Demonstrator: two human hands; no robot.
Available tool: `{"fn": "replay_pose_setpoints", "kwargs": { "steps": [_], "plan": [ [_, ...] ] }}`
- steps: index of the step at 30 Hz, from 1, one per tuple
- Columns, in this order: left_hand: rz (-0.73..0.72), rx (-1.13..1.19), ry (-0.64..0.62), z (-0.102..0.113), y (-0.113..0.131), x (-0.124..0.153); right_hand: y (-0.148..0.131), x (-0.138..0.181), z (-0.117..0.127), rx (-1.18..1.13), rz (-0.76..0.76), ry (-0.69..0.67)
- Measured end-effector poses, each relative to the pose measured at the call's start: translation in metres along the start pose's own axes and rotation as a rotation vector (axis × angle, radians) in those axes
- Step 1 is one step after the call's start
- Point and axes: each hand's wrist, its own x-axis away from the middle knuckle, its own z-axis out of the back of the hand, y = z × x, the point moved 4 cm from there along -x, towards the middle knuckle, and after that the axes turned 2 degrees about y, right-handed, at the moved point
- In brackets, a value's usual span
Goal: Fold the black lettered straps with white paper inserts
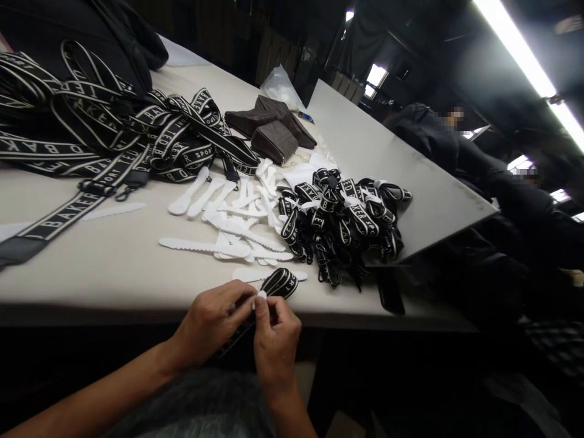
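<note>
**At the table's near edge: both hands on one folded strap**

Down at the front edge of the table (pixel 114 267) we see our left hand (pixel 212 322) and right hand (pixel 274 344) pressed close together, fingers curled tight. Between them they pinch a folded black strap (pixel 280 284) with pale stripes, and the thumbs and fingertips close on a small white tie (pixel 261 296) at its end. The strap's loop pokes out past the fingers and rests on the tabletop; its tail drops below the edge, under the left hand.

Moving outward, just beyond the hands we find a scatter of white plastic ties (pixel 232 225) with toothed edges, lying flat. To their right sits a heap of bundled straps (pixel 342 222), each wrapped in white. Farther back on the left sprawl long loose lettered straps (pixel 114 134). Behind the ties lie dark pouches (pixel 269 131) and a clear plastic bag (pixel 283 88). Off to the right, another person in dark clothing (pixel 479 170) sits beside a second table (pixel 387 152).
</note>
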Motion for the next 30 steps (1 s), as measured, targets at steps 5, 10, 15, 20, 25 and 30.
{"fn": "replay_pose_setpoints", "kwargs": {
  "steps": [5, 10, 15, 20, 25, 30],
  "plan": [
    [0.042, 0.026, 0.024, -0.002, 0.005, 0.002, 0.007, -0.004, -0.002, 0.035, 0.001, 0.053],
    [0.309, 0.167, 0.003, -0.004, -0.009, 0.017, 0.011, 0.005, -0.001, 0.172, 0.103, 0.13],
    [0.611, 0.355, -0.008, -0.012, -0.021, 0.034, 0.015, 0.015, -0.005, 0.278, 0.215, 0.182],
    [0.366, 0.175, -0.075, -0.015, -0.014, 0.028, 0.014, 0.013, -0.008, 0.286, 0.276, 0.168],
    [0.305, 0.147, 0.037, -0.013, -0.011, 0.029, 0.022, 0.018, -0.007, 0.306, 0.303, 0.13],
    [0.42, 0.19, 0.134, -0.005, -0.013, 0.032, 0.029, 0.017, -0.005, 0.161, 0.159, 0.08]
  ]
}}
